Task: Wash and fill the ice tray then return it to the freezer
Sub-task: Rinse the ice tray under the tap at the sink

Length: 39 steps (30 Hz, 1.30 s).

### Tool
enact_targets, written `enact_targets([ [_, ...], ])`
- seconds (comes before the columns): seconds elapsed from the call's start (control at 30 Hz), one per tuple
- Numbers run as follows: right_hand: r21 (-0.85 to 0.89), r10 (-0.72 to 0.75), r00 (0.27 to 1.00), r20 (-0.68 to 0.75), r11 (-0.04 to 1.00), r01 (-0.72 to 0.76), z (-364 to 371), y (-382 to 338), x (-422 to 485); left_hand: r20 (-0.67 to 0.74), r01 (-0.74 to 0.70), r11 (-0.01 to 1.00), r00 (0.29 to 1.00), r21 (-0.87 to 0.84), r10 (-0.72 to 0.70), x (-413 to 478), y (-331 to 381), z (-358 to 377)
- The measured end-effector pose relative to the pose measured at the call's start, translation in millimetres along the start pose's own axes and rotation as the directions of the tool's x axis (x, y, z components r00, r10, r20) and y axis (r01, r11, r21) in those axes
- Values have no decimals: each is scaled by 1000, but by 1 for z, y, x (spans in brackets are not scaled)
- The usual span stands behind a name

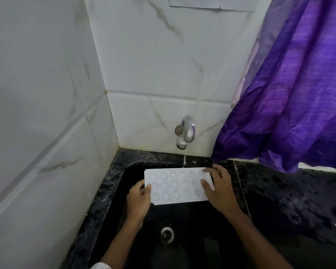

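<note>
Both ends of the ice tray (175, 186) are pinched, thumbs on top, by the left hand (139, 199) and right hand (219, 189), just below the tap (185, 133). Washing seems underway; next, ease the tray toward the tap, under its thin stream (184, 160).

Purple curtain (289, 84) hangs beside white marbled tiles (153, 65).

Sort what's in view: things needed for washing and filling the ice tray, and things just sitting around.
In use: ice tray, left hand and right hand gripping its ends, tap, running water, sink.
Just there: purple curtain, wall tiles, speckled counter.
</note>
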State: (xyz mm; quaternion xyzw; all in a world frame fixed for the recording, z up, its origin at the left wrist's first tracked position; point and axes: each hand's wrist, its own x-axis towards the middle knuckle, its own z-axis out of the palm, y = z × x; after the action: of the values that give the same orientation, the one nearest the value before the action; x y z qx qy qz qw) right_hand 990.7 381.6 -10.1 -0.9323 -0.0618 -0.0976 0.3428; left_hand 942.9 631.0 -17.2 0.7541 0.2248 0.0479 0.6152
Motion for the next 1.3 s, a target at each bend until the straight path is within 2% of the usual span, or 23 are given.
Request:
enact_targets([
  [0.07, -71, -108, 992, 67, 991, 112, 5, -6, 8, -4, -15, 1000, 1000, 9, 15, 1, 3, 1],
  [0.13, -161, -150, 979, 138, 972, 172, 14, -11, 15, -10, -14, 1000, 1000, 1, 14, 2, 6, 2],
  [0.27, -255, -33, 961, 273, 961, 106, 21, -26, 28, -46, 3, 1000, 999, -24, -5, 2, 9, 1],
  [0.37, -298, -65, 947, 316, 940, 164, 25, -31, 32, -56, 4, 999, 998, -46, -7, 2, 14, 0],
  [0.6, -338, -37, 954, 298, 931, 141, 19, -44, 36, -53, 6, 993, 999, -114, -12, -3, 22, -1],
  [0.73, -330, -73, 947, 313, 927, 180, 18, -46, 35, -70, 30, 989, 997, -148, -41, -5, 23, -2],
  [0.87, -293, -55, 942, 332, 943, 158, 15, -44, 34, -75, 34, 987, 996, -155, -46, -10, 26, -3],
  [1.03, -354, -63, 949, 310, 918, 177, 17, -49, 32, -66, 28, 986, 997, -164, -39, -15, 30, -3],
  [1.17, -280, -68, 953, 295, 948, 155, 11, -51, 35, -78, 23, 988, 996, -153, -35, -17, 33, -5],
  [1.3, -335, -68, 953, 295, 927, 170, 13, -56, 35, -88, 24, 988, 995, -154, -38, -20, 39, -3],
])
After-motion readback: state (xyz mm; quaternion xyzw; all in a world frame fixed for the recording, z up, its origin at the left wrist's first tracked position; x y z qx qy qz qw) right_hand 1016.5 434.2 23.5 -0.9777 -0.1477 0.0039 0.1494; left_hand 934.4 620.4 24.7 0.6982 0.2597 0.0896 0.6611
